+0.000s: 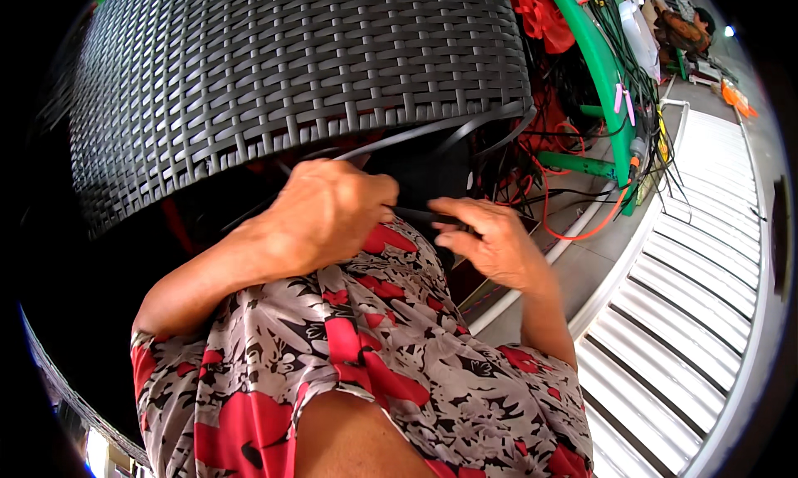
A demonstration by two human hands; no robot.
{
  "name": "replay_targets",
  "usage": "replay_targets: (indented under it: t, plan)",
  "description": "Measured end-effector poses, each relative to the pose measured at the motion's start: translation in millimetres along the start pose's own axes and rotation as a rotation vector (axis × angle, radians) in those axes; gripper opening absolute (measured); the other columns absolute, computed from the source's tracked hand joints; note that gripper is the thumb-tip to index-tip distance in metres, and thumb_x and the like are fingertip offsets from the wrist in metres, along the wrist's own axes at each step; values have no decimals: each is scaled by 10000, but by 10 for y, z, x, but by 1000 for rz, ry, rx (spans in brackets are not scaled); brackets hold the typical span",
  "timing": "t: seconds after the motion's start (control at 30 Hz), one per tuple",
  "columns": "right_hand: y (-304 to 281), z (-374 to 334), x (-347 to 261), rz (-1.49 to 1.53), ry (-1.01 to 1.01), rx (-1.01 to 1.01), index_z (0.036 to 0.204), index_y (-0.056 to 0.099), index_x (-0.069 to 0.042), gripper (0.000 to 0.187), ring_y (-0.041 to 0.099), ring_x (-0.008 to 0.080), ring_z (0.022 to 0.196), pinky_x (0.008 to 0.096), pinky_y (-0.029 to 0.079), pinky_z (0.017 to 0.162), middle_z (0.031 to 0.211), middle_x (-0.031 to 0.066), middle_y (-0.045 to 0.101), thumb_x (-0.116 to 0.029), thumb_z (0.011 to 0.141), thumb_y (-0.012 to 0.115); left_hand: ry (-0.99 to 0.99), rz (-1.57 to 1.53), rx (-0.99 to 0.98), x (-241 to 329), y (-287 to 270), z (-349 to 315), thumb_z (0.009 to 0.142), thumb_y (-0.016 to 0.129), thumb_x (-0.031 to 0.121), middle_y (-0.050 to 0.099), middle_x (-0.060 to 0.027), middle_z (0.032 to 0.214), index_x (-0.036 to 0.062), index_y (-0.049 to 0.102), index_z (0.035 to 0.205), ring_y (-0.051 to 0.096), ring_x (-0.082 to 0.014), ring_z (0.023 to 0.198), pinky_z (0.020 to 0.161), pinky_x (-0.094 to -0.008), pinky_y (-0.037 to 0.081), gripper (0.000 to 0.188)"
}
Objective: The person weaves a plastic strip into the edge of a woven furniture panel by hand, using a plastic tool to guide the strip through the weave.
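Observation:
A dark grey panel of woven flat strips (316, 71) fills the upper left and middle, its near edge curving in front of me. My left hand (328, 208) is closed in a fist just below that edge. From it a flat weaving strip (420, 215) runs to my right hand (495, 239), whose thumb and curled fingers pinch its other part. Loose grey strip ends (453, 133) bend out from the panel's right corner. How the strip passes inside the left fist is hidden.
A green frame (605, 71) stands at the right, hung with black cables and an orange cord (573, 239). Beyond it lies a white slatted rack (682, 295). Red cloth (540, 17) hangs beside the panel, and another person (690, 31) is far off at the upper right.

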State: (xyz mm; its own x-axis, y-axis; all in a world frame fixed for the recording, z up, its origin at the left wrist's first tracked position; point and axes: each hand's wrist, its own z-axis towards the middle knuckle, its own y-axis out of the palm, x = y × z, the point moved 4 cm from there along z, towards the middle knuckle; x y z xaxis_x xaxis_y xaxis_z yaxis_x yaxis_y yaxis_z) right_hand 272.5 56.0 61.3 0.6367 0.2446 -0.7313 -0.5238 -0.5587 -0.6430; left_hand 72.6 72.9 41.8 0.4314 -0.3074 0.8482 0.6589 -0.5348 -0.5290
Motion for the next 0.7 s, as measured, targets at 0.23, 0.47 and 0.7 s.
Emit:
replay_targets:
  t: [0.23, 0.47, 0.7]
  plan:
    - [-90, 21, 63, 131, 159, -65, 926, 613, 25, 131, 635, 227, 605, 332, 492, 548, 716, 159, 617, -92, 868, 608, 55, -135, 4, -63, 94, 76, 768, 651, 35, 613, -174, 697, -26, 596, 803, 610, -355, 644, 579, -397, 474, 90]
    - [102, 166, 5, 115, 145, 65, 941, 620, -8, 120, 593, 257, 594, 323, 470, 546, 711, 128, 613, -95, 859, 611, -42, -295, 8, -58, 335, 273, 805, 625, 46, 610, -182, 685, -26, 623, 816, 597, -352, 623, 575, -391, 465, 73]
    - [-354, -85, 236, -2, 269, -58, 901, 632, -2, 114, 602, 248, 617, 315, 479, 574, 698, 132, 615, -100, 848, 608, -47, -368, -153, -331, 400, 96, 836, 611, 69, 611, -176, 682, -30, 617, 808, 589, -341, 611, 572, -383, 455, 103]
